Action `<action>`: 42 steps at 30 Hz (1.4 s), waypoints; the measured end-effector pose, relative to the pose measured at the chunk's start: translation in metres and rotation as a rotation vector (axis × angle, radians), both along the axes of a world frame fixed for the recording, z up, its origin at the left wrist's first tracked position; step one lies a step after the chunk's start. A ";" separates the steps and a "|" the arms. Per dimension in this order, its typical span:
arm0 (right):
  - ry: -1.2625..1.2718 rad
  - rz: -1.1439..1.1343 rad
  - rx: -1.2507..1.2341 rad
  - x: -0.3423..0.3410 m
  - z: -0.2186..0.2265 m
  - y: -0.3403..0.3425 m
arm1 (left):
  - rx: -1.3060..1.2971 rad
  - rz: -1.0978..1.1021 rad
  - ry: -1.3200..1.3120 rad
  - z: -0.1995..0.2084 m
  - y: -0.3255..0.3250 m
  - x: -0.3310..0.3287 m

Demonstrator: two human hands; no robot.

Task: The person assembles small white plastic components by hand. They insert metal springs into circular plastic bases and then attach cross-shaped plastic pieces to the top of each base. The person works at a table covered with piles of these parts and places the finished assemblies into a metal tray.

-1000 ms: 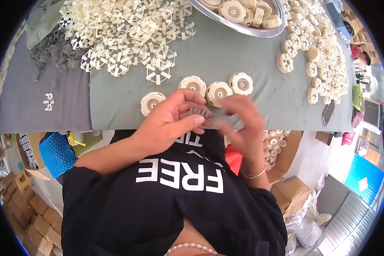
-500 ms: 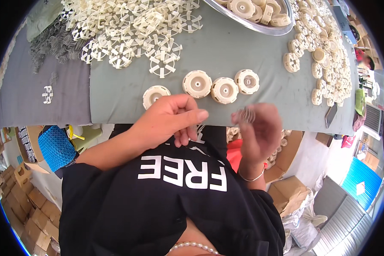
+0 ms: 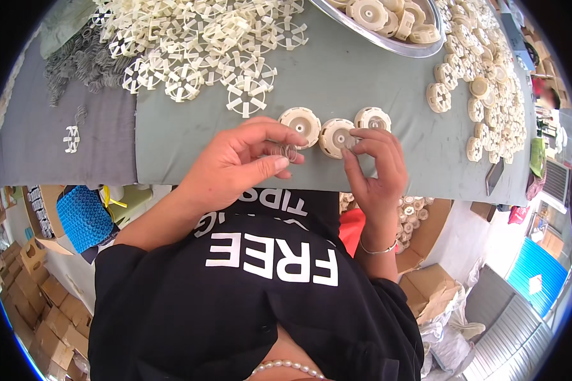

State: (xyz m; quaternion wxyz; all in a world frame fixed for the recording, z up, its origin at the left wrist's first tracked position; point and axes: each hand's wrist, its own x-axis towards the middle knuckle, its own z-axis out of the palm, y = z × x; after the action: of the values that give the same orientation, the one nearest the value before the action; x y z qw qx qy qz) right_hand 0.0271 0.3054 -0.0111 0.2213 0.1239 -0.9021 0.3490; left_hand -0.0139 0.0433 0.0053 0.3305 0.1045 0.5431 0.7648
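Round cream plastic housings stand in a row on the table's near part: a left one [image 3: 299,126], a middle one [image 3: 337,138] and a right one [image 3: 373,119] with a wire coil visible in its centre. My left hand [image 3: 241,159] pinches a thin wire spring [image 3: 287,152] between thumb and fingers, just in front of the left housing. My right hand [image 3: 380,162] is over the right side of the middle housing, its thumb and fingertips closed around a spring that they largely cover.
Cream spoked rings [image 3: 190,51] are heaped at the back left, beside a pile of grey springs [image 3: 86,66]. A metal basin [image 3: 388,38] holds more housings. Many assembled pieces [image 3: 483,95] spread along the right, near a dark phone-like slab [image 3: 494,176].
My right hand has moved forward and left with its spring to the middle housing. My left hand now shows a spring at its fingertips and covers the leftmost housing seen before.
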 end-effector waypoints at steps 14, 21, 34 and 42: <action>0.032 -0.039 0.167 -0.014 0.019 0.003 | -0.712 0.088 1.045 -0.021 0.030 -0.034; -0.172 0.133 0.142 -0.102 0.030 -0.028 | -0.656 0.141 0.987 -0.020 0.029 -0.030; -0.432 -0.034 -0.212 -0.071 0.052 0.042 | -0.892 0.243 1.089 -0.032 -0.056 -0.014; -0.491 -0.655 0.060 0.024 0.001 0.105 | -0.666 0.034 1.154 0.006 0.051 -0.010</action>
State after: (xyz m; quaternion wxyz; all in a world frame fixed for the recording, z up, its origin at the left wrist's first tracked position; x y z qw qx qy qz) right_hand 0.0509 0.4102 -0.0103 0.0951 -0.2507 -0.9296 0.2528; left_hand -0.0239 0.0947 0.0117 -0.0108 0.3809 0.8416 0.3828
